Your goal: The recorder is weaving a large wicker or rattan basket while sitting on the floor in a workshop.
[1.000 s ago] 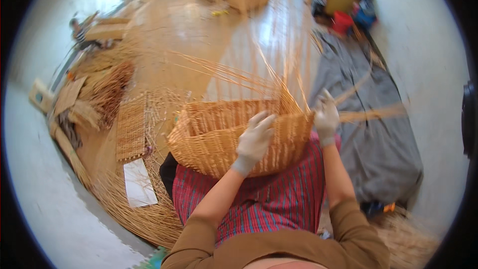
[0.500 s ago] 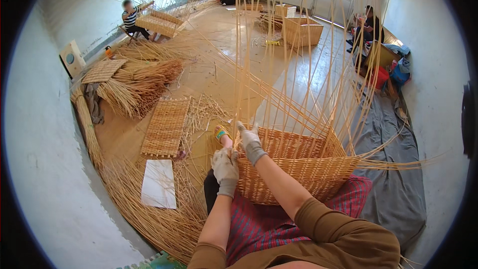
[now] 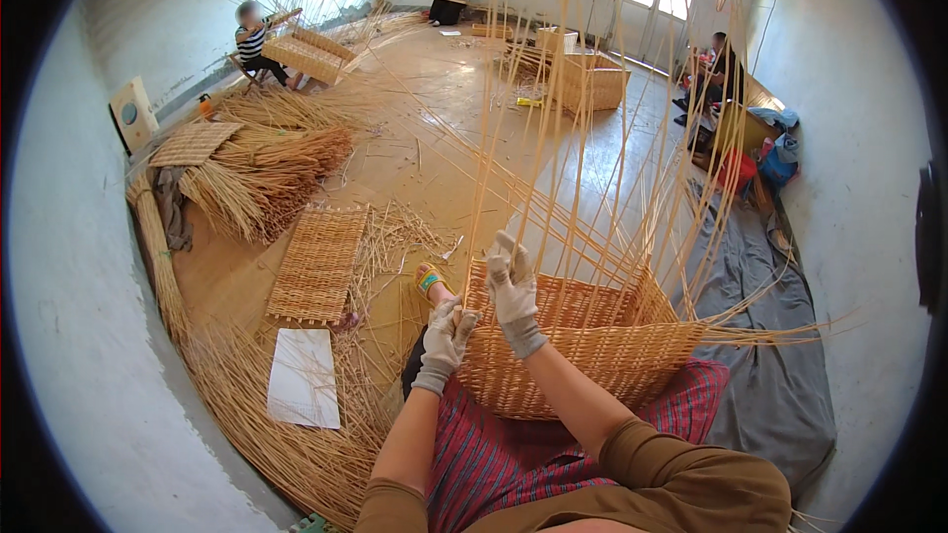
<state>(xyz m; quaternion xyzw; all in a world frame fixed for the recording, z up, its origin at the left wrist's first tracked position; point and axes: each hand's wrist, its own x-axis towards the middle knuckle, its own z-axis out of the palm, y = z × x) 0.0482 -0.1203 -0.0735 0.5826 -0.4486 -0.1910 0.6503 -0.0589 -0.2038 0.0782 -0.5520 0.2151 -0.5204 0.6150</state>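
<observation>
While the woven basket [image 3: 583,370] sits across my lap, tilted a little, my left hand [image 3: 446,338] is clasped on its near left corner, gloved fingers bent around the rim. And look at my right hand [image 3: 513,294], also gloved: it's just beside the left one, raised over the rim at the basket's left end, fingers partly curled among the upright canes [image 3: 538,158]. Whether a strand is caught between those fingers, I cannot tell!

Under the basket, there's the striped red cloth [image 3: 696,400] over my knees. More loose ends [image 3: 765,336] fan out past the right end, above the grey sheet [image 3: 775,385] along the right wall. Over to the left, a flat woven panel [image 3: 318,265] lies on the floor, a white sheet [image 3: 303,377] just nearer, and a great heap of canes [image 3: 267,173] beyond. Far left, a co-worker in a striped top [image 3: 254,42] sits with a woven piece [image 3: 306,56]; straight ahead, far off, stands a large woven box [image 3: 591,86].
</observation>
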